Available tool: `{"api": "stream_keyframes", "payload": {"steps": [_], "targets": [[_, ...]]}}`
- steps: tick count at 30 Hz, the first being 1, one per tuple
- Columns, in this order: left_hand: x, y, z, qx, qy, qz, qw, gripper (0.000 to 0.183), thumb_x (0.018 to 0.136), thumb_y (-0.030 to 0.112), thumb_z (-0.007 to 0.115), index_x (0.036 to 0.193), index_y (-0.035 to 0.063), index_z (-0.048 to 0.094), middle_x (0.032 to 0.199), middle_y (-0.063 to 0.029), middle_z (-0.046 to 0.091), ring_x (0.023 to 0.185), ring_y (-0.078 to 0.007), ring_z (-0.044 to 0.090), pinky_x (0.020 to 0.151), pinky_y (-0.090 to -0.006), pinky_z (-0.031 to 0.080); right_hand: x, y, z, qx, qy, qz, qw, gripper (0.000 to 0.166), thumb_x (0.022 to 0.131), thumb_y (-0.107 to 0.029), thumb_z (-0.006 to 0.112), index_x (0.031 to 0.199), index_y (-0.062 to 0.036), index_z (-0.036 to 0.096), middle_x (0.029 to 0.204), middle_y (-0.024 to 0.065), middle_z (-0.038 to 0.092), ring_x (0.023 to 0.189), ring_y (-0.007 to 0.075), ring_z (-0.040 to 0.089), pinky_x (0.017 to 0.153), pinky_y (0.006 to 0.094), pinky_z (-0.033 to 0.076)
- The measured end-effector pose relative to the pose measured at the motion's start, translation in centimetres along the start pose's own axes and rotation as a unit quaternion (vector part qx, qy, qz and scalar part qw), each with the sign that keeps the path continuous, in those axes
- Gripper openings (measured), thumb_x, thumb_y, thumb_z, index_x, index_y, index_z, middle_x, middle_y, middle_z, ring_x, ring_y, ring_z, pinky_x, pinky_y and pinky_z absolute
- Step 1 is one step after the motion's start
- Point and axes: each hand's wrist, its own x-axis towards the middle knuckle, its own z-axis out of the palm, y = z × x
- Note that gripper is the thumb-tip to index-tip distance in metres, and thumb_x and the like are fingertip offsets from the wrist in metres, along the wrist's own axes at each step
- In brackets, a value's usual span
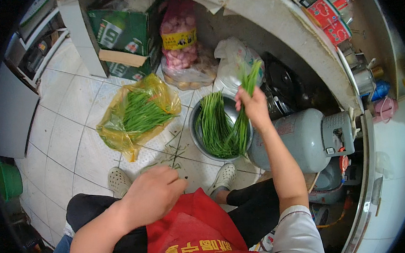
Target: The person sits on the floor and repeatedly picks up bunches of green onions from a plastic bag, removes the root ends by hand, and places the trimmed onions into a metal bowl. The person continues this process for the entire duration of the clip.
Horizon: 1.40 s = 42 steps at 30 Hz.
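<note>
My right hand (254, 106) grips a bunch of green garlic chives (250, 76) over a round metal basin (193, 135). The tops of that bunch are blurred, and its lower ends hang inside the basin. More chives (213, 126) lie in the basin, draped along its left side. Above the red apron (201, 226) is my left hand (158, 194), back upward with fingers curled. What those fingers may hold is hidden. Farther ahead on the left, an open yellow plastic bag (113, 131) contains another pile of chives (141, 112).
Chive scraps (173, 150) litter the tiled floor between bag and basin. A grey gas cylinder (299, 138) lies close to my right forearm. Behind the basin sit a white plastic bag (231, 56) and a pink net sack of garlic (180, 55). A green carton (125, 31) stands at the back.
</note>
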Motion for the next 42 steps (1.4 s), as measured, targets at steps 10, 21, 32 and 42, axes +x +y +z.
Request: {"api": "stream_keyframes", "payload": {"steps": [10,21,32,42], "targets": [[2.0,-0.7,1.7,-0.017,-0.089,0.059,0.994,0.030,0.076,0.016,0.058,0.102,0.0018,0.065,0.086,-0.0076,0.056,0.083,-0.0269,0.057,0.076,-0.0359,0.049,5.7,24.0,1.0,-0.276,0.149,0.090,0.945,0.023,0.093,-0.015,0.056,0.109,0.0004,0.049,0.089,0.0308,0.063,0.084,0.0534,0.058,0.073,0.0564,0.047],[3.1,-2.3,0.6,-0.126,0.049,-0.013,0.991,0.037,0.067,0.011,0.063,0.099,-0.0076,0.062,0.094,-0.0175,0.062,0.101,-0.0354,0.060,0.100,-0.0491,0.046,4.6,25.9,6.8,-0.375,0.189,-0.021,0.907,0.049,0.085,-0.014,0.069,0.124,0.0074,0.049,0.122,0.0265,0.053,0.109,0.0424,0.055,0.098,0.0490,0.042],[0.8,-1.9,0.8,-0.086,-0.001,-0.041,0.995,0.033,0.075,0.014,0.061,0.102,-0.0043,0.064,0.091,-0.0122,0.062,0.093,-0.0289,0.060,0.093,-0.0427,0.048,7.0,21.5,25.7,-0.282,-0.116,-0.197,0.932,0.041,0.092,-0.003,0.046,0.133,-0.0021,0.051,0.139,0.0237,0.048,0.128,0.0376,0.048,0.106,0.0456,0.040],[-1.6,-1.8,0.3,-0.035,0.024,-0.033,0.999,0.032,0.077,0.015,0.060,0.101,-0.0053,0.066,0.092,-0.0146,0.064,0.092,-0.0295,0.061,0.094,-0.0418,0.047,1.4,23.5,26.7,-0.314,-0.139,-0.076,0.936,0.017,0.090,-0.016,0.058,0.103,-0.0041,0.056,0.093,0.0199,0.061,0.090,0.0426,0.060,0.079,0.0522,0.049]]}}
